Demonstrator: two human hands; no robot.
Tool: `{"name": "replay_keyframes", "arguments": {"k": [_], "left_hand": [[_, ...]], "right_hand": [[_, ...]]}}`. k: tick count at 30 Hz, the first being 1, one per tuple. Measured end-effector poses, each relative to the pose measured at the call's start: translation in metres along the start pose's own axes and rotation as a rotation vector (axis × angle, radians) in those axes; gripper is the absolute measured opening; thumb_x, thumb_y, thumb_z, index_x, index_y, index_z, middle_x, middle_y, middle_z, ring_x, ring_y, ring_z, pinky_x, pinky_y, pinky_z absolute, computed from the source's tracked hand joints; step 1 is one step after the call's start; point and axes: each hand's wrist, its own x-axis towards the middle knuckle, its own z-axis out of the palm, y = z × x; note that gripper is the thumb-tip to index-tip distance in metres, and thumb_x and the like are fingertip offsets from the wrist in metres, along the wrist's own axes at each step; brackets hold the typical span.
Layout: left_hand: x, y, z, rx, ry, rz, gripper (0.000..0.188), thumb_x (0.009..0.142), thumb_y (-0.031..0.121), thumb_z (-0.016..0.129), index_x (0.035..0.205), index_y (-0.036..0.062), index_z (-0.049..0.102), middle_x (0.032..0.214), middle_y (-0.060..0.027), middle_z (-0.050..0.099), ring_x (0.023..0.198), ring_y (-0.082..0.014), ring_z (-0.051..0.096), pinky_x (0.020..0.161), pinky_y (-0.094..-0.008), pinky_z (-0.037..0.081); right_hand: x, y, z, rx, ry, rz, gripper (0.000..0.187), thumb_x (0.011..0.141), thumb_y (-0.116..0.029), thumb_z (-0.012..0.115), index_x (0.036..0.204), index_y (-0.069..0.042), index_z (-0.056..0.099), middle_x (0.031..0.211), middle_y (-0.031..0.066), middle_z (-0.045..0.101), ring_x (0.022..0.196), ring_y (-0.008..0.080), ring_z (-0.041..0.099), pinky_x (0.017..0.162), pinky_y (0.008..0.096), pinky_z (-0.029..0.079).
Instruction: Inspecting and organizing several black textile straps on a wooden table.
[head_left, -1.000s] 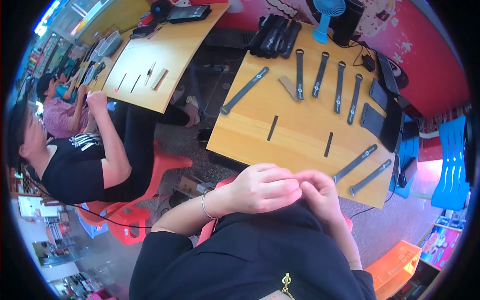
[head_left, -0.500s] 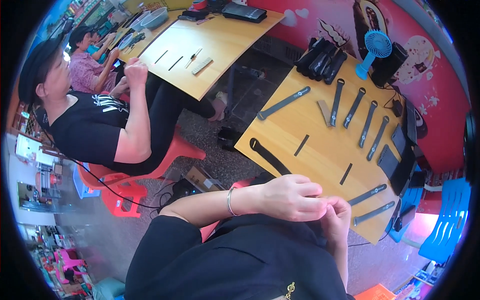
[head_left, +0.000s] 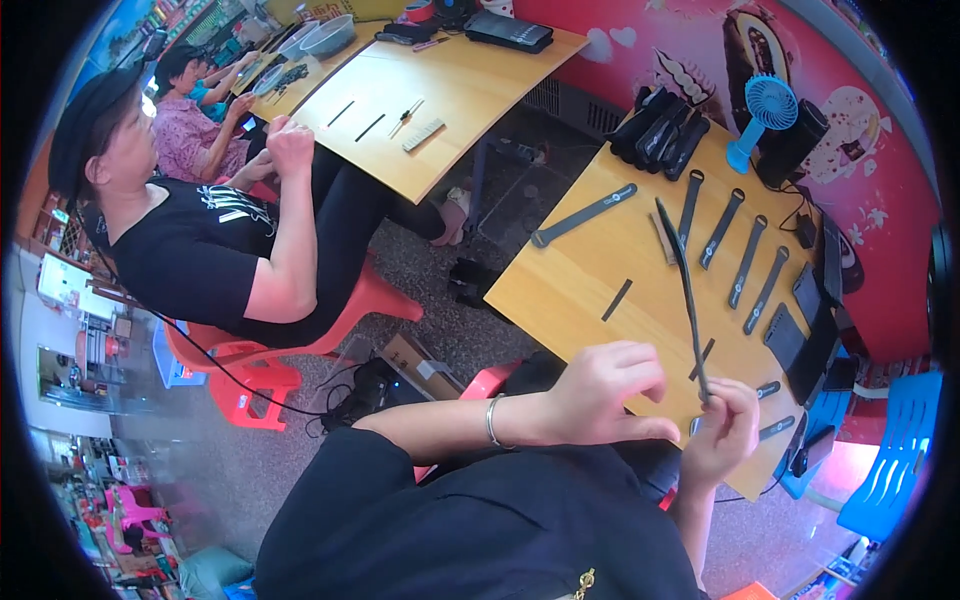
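Between the fingertips of my right hand (head_left: 722, 430), a long black strap (head_left: 687, 290) stands upright, seen nearly edge-on, its upper end over the table. My left hand (head_left: 612, 390), with a bracelet at the wrist, is beside it, fingers curved and thumb apart, holding nothing. On the wooden table (head_left: 570, 285) lie a dark strap (head_left: 585, 216) at the far left and several more in a row, such as one strap (head_left: 722, 230). A short thin black strip (head_left: 617, 299) lies in the middle. Another black strip (head_left: 702, 360) is partly behind the raised strap.
Bundled black straps (head_left: 655, 130), a blue fan (head_left: 768, 105) and a black cylinder (head_left: 795, 135) stand at the table's back. Dark flat pieces (head_left: 782, 332) lie by its right edge. A person (head_left: 200, 230) sits left at another table (head_left: 375, 90). A blue chair (head_left: 890, 455) is at right.
My hands, together before, have moved apart. The strap is now raised in my right hand, while my left has opened. The strap that lay at the table's near left edge is gone from there.
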Motion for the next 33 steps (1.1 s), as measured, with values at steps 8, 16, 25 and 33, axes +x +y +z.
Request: {"name": "replay_keyframes", "arguments": {"k": [8,16,25,33], "left_hand": [[0.002,0.002,0.018,-0.342,-0.008,-0.326,0.023,0.079,0.019,0.072,0.077,0.0004,0.058,0.071,-0.0089,0.054,0.063,-0.0234,0.055,0.056,-0.0319,0.043],[-0.004,-0.005,0.027,-0.344,0.022,-0.21,0.017,0.079,0.014,0.07,0.079,0.0019,0.059,0.077,-0.0094,0.055,0.072,-0.0253,0.055,0.061,-0.0321,0.043],[0.003,-0.002,0.027,-0.271,0.025,-0.049,0.016,0.079,0.013,0.067,0.077,0.0024,0.055,0.072,-0.0111,0.051,0.07,-0.0287,0.053,0.062,-0.0355,0.042],[0.0,-0.003,0.025,-0.398,-0.006,-0.294,0.02,0.086,0.018,0.063,0.086,-0.0012,0.059,0.082,-0.014,0.06,0.077,-0.0288,0.06,0.067,-0.0319,0.046]], "right_hand": [[0.006,-0.015,0.012,-0.069,-0.055,-0.2,0.005,0.078,0.0,0.062,0.081,-0.001,0.059,0.08,0.0128,0.064,0.072,0.0261,0.063,0.063,0.033,0.05],[-0.001,-0.01,0.008,0.049,-0.076,0.011,0.009,0.077,0.008,0.059,0.08,0.0,0.058,0.078,0.0125,0.062,0.072,0.0247,0.061,0.067,0.0306,0.048],[-0.002,-0.018,0.004,0.147,-0.031,0.086,0.007,0.076,0.005,0.063,0.081,0.0,0.061,0.079,0.0127,0.063,0.072,0.023,0.061,0.066,0.03,0.048],[0.008,-0.016,0.012,0.031,-0.045,-0.053,0.011,0.074,0.005,0.066,0.083,-0.001,0.063,0.079,0.0109,0.064,0.067,0.02,0.058,0.059,0.0272,0.046]]}}
